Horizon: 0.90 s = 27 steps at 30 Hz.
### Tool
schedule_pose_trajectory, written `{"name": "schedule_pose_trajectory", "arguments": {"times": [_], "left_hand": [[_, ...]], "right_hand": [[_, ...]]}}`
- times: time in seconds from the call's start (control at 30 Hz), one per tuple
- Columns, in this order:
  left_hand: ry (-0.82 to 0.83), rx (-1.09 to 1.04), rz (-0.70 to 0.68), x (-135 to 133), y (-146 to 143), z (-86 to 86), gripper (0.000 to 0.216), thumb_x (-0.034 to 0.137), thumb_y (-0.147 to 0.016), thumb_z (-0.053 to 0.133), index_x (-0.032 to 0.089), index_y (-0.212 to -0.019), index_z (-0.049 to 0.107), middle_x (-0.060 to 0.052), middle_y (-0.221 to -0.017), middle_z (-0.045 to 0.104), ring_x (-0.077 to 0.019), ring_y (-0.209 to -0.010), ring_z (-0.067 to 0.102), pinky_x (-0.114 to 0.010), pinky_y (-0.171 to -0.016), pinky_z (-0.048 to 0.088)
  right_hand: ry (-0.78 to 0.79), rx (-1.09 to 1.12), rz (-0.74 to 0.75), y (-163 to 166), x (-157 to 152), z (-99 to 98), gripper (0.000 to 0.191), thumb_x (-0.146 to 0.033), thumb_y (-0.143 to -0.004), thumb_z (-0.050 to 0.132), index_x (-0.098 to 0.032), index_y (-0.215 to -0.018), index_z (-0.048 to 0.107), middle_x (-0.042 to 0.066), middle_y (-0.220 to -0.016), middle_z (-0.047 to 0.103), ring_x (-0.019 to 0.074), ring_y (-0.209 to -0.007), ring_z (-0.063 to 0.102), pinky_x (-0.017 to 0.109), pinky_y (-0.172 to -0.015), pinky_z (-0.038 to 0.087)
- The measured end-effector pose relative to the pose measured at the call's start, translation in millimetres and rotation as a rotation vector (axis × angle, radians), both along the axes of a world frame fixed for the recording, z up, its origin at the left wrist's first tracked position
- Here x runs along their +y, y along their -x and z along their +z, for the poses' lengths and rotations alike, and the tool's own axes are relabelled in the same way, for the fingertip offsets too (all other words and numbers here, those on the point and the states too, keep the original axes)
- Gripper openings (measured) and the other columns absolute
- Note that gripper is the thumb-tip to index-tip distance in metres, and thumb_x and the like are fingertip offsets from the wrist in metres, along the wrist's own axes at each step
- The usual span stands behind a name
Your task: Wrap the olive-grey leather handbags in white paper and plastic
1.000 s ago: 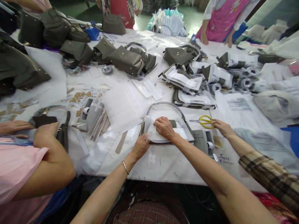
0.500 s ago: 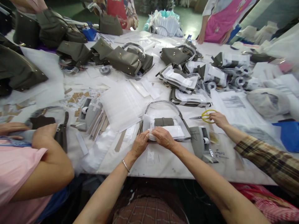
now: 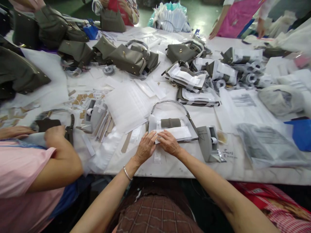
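Observation:
A flat grey handbag (image 3: 171, 123) with a curved handle lies near the table's front edge, partly covered by white wrapping paper (image 3: 176, 133). My left hand (image 3: 145, 148) rests on the paper's lower left corner, fingers stretched out and lying flat. My right hand (image 3: 168, 142) presses on the paper's near edge beside it, fingers bent down on the sheet. The two hands almost touch each other.
A grey tape dispenser (image 3: 209, 143) stands right of the bag. A person in pink (image 3: 29, 174) works at my left with a dark strap (image 3: 70, 127). Grey handbags (image 3: 127, 60), wrapped pieces (image 3: 187, 77) and plastic bags (image 3: 269, 145) cover the table (image 3: 175, 165). Other people stand at the far side.
The neighbour's hand with the yellow scissors on the right has gone from view. My hands slid to the paper's near edge and flattened it. The view shifted slightly.

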<state>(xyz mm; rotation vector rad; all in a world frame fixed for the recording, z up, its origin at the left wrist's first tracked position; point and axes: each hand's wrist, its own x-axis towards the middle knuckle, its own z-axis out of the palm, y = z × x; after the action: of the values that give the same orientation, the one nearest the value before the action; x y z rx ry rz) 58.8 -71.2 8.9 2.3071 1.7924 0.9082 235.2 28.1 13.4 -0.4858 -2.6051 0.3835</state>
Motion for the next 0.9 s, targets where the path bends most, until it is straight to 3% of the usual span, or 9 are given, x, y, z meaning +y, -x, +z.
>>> {"name": "schedule_pose_trajectory", "arguments": {"times": [0.1, 0.27, 0.43, 0.57, 0.77, 0.9], "left_hand": [[0.018, -0.049, -0.076, -0.5, -2.2, 2.4, 0.054, 0.005, -0.09, 0.042, 0.015, -0.143, 0.038, -0.014, -0.14, 0.055, -0.0211, -0.135, 0.047, -0.045, -0.112, 0.044], [0.008, -0.103, -0.038, 0.4, -2.8, -15.5, 0.039, 0.009, -0.096, 0.041, 0.017, -0.133, 0.052, -0.012, -0.131, 0.062, -0.0188, -0.123, 0.058, -0.039, -0.104, 0.052], [0.009, -0.05, -0.083, 0.0, 2.5, -16.8, 0.037, 0.013, -0.097, 0.045, 0.02, -0.132, 0.055, -0.01, -0.129, 0.064, -0.0183, -0.123, 0.059, -0.038, -0.103, 0.053], [0.013, -0.047, -0.106, 1.5, 4.3, -11.5, 0.033, 0.014, -0.095, 0.049, 0.019, -0.127, 0.059, -0.009, -0.127, 0.066, -0.0188, -0.121, 0.059, -0.037, -0.102, 0.053], [0.033, -0.033, -0.034, 1.2, -4.5, -11.0, 0.033, 0.01, -0.092, 0.05, 0.02, -0.121, 0.062, -0.009, -0.122, 0.067, -0.0195, -0.12, 0.06, -0.039, -0.102, 0.053], [0.067, -0.044, 0.009, -0.7, -10.6, -9.2, 0.036, 0.009, -0.089, 0.052, 0.022, -0.122, 0.062, -0.008, -0.122, 0.066, -0.021, -0.118, 0.06, -0.04, -0.103, 0.052]], "right_hand": [[0.045, 0.001, -0.021, 0.4, -0.4, -0.2, 0.024, -0.016, -0.093, 0.044, -0.022, -0.104, 0.064, 0.009, -0.11, 0.065, 0.0221, -0.109, 0.056, 0.051, -0.109, 0.041], [0.115, -0.02, 0.026, -1.8, -0.3, 3.8, 0.023, -0.016, -0.092, 0.043, -0.021, -0.104, 0.063, 0.007, -0.096, 0.063, 0.0213, -0.1, 0.059, 0.053, -0.11, 0.04], [0.159, -0.04, 0.074, -9.7, 0.6, 16.7, 0.027, -0.014, -0.092, 0.045, -0.021, -0.112, 0.061, 0.01, -0.108, 0.066, 0.0222, -0.109, 0.059, 0.052, -0.11, 0.042], [0.145, -0.074, 0.039, -28.6, -23.4, 26.7, 0.031, -0.018, -0.092, 0.049, -0.023, -0.121, 0.059, 0.01, -0.121, 0.064, 0.0245, -0.121, 0.055, 0.053, -0.109, 0.041], [0.239, -0.294, 0.124, -49.5, -83.1, 6.6, 0.031, -0.023, -0.085, 0.063, -0.021, -0.115, 0.061, 0.01, -0.115, 0.065, 0.0266, -0.108, 0.057, 0.044, -0.094, 0.048], [0.266, -0.476, 0.042, -35.6, -90.7, -3.2, 0.029, -0.016, -0.082, 0.06, -0.017, -0.111, 0.062, 0.011, -0.111, 0.064, 0.0253, -0.101, 0.056, 0.039, -0.087, 0.047]]}}
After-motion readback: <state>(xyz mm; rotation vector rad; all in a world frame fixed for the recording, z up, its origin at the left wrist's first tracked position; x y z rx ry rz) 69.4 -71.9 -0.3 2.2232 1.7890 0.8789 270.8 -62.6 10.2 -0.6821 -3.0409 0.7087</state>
